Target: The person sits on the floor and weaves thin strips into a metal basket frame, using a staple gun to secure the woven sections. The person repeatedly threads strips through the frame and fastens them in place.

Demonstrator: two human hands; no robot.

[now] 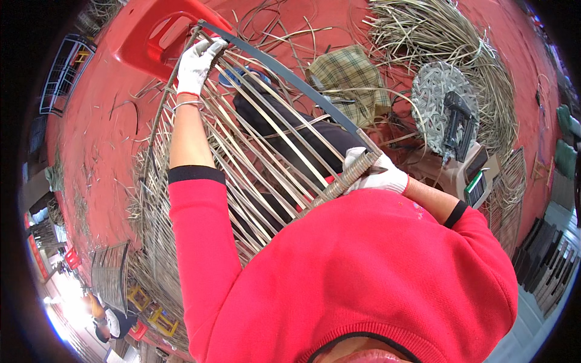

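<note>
A frame strung with long pale strands (289, 134) of rattan-like material lies slanted across my lap. Its far right side is a bare dark grey flat bar (281, 71). My left hand (198, 63), in a white glove with a red cuff, is closed around the frame's far end beside the bar's upper corner, with strands running under the fingers. At the near right end, my right hand (380, 174), also gloved in white, grips the strand-wrapped rail (340, 186) close to my chest. Part of that hand is hidden behind the rail.
A red plastic stool (136, 45) stands beyond my left hand. To the right are a checked cloth (346, 81), a woven round seat (426, 100) bearing a black nail gun (460, 124), and a big strand bundle (442, 30). Loose strands litter the red floor (91, 139). Another person (109, 323) is far left.
</note>
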